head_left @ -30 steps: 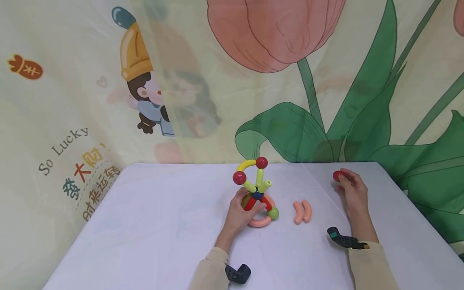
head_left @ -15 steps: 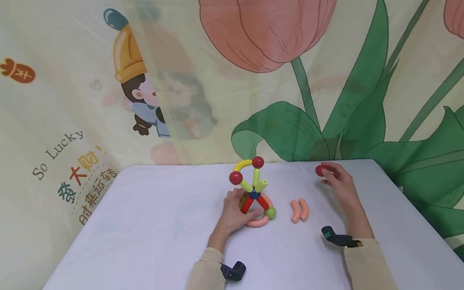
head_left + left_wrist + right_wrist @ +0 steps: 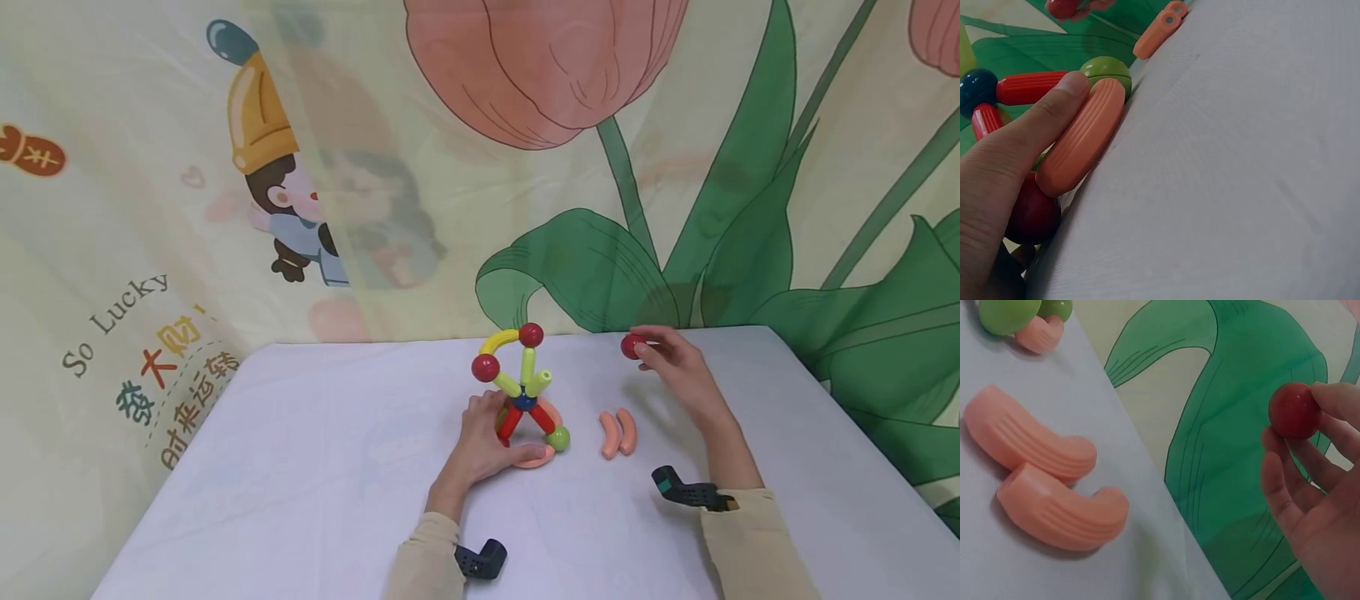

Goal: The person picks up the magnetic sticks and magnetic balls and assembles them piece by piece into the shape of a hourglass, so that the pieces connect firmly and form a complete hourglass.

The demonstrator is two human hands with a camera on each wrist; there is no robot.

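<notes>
A magnetic stick-and-ball structure stands on the table, its blue ball (image 3: 524, 402) joining red rods below to yellow-green rods above. My left hand (image 3: 478, 442) grips its base. In the left wrist view the thumb lies along a curved pink rod (image 3: 1085, 134) between a green ball (image 3: 1107, 70) and a dark red ball (image 3: 1034, 212). Its other fingers are mostly hidden. Up top, a yellow curved rod (image 3: 497, 341) links two red balls. My right hand (image 3: 682, 371) pinches a loose red ball (image 3: 1295, 411) between thumb and fingers, above the table to the structure's right.
Two curved pink rods (image 3: 618, 433) lie side by side on the white-covered table (image 3: 322, 467), between the structure and my right arm. A printed cloth (image 3: 420, 167) hangs behind the table's back edge. Each wrist wears a black camera mount (image 3: 693, 492).
My right hand has carried the red ball leftward and slightly up, closer to the structure. The left hand keeps its grip, its thumb a little lower over the pink rod. The head view has shifted slightly.
</notes>
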